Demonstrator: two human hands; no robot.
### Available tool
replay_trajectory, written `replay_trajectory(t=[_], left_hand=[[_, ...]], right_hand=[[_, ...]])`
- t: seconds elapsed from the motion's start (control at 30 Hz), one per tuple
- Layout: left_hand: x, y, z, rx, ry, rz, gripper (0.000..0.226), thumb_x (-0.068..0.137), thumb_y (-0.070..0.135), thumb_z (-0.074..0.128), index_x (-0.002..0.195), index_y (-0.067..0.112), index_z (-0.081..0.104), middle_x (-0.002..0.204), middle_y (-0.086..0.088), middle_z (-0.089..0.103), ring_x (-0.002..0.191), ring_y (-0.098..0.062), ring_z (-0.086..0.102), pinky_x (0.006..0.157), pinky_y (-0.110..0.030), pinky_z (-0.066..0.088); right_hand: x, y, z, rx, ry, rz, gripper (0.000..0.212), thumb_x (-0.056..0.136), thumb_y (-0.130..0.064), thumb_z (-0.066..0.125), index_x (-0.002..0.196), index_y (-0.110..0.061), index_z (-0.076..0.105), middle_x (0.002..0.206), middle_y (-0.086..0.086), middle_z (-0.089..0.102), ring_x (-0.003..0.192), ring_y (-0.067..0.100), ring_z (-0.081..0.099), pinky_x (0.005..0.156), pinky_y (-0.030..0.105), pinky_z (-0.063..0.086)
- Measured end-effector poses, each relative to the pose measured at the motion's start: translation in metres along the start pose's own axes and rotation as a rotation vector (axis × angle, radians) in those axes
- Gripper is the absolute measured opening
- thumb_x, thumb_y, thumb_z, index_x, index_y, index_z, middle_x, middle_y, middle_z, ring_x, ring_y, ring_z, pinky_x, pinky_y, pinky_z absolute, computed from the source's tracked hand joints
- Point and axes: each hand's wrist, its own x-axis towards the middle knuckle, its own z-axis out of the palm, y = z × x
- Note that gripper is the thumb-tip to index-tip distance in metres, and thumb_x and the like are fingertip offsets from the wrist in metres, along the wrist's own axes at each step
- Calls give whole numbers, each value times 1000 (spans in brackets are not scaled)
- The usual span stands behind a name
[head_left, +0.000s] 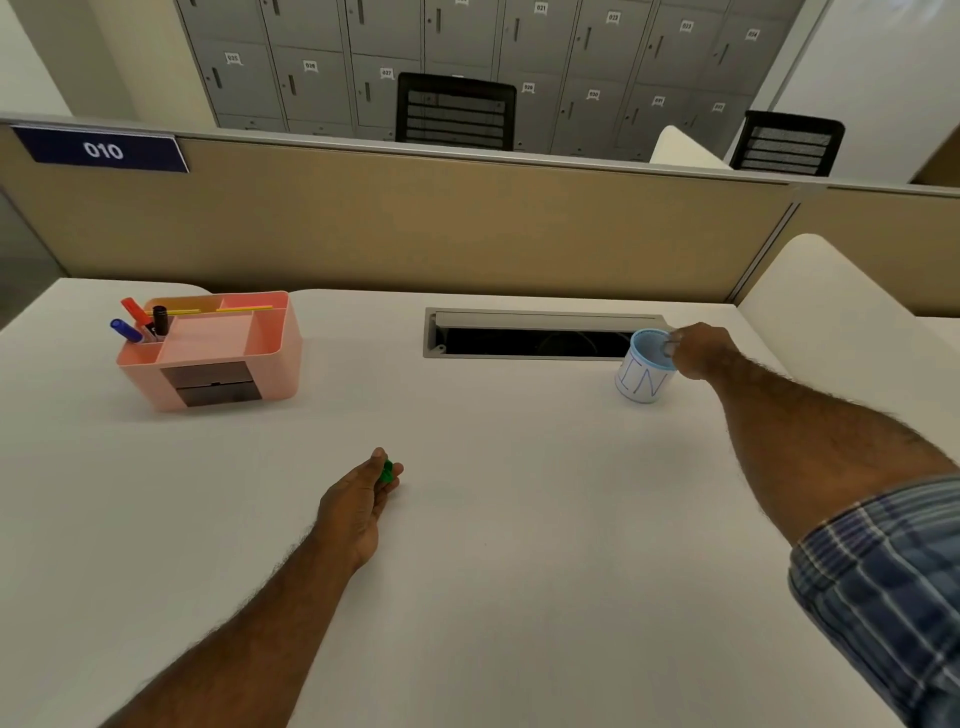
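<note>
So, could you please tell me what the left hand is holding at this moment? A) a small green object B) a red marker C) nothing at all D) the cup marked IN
A: the left hand pinches a small green object at its fingertips, while the cup marked IN stands far off by the right hand.

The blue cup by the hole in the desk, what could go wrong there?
The right hand pinches a small grey piece at the rim of the cup; a bump could tip the cup. The open cable slot lies right behind it, so a dropped piece could fall in. The green piece in the left hand could slip out.
</note>
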Motion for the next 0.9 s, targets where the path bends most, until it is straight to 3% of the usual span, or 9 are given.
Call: replay_trajectory(t=[0.13, 0.23, 0.4, 0.53, 0.63, 0.77, 0.9], left_hand=[[0, -1, 0, 5, 6, 0, 39, 91, 23, 63, 124, 1, 59, 115, -16, 66, 107, -24, 61, 90, -29, 44], [2, -1, -1, 3, 0, 5, 40, 91, 24, 63, 124, 2, 59, 115, -16, 66, 106, -23, 62, 89, -29, 44], [3, -3, -1, 27, -7, 7, 39, 92, 24, 62, 123, 1, 60, 115, -17, 65, 107, -24, 60, 92, -30, 44], [1, -3, -1, 41, 0, 20, 38, 92, 24, 62, 122, 1, 60, 114, -17, 66, 106, -25, 61, 93, -30, 45], [2, -3, -1, 43, 4, 23, 37, 92, 23, 62, 121, 1, 61, 114, -17, 66, 107, -26, 61, 92, -30, 45], [-1, -4, 0, 39, 10, 21, 34, 91, 22, 63, 118, 1, 61, 112, -16, 66, 107, -26, 61, 89, -30, 45], [-5, -6, 0, 42, 19, 20, 33, 91, 20, 63, 118, 1, 62, 114, -16, 66, 106, -25, 60, 91, -30, 44]], right_hand=[[0, -4, 2, 57, 33, 48, 62, 92, -20, 57, 148, -9, 32, 134, 24, 55, 122, 40, 53, 101, 42, 46], [6, -2, 2, 82, 39, 23, 44, 91, -20, 53, 133, -6, 54, 128, 17, 61, 117, 34, 58, 100, 41, 49], [-1, -7, -2, 347, 121, 150, 56, 93, -17, 55, 143, -1, 36, 142, 25, 49, 133, 41, 42, 108, 40, 38], [-14, -22, -1, 630, 147, 143, 61, 94, -38, 55, 144, -6, 40, 146, 17, 47, 136, 33, 42, 111, 36, 34], [-39, -40, 6, 762, 200, 92, 58, 92, -45, 55, 137, -10, 50, 136, 14, 58, 128, 31, 50, 107, 35, 37], [-79, -61, 33, 976, 210, -58, 42, 90, -30, 60, 126, -8, 58, 110, 11, 67, 96, 27, 63, 92, 43, 50], [-129, -83, 66, 1175, 83, -97, 32, 94, -18, 58, 125, -12, 58, 89, 2, 64, 72, 14, 56, 62, 27, 45]])
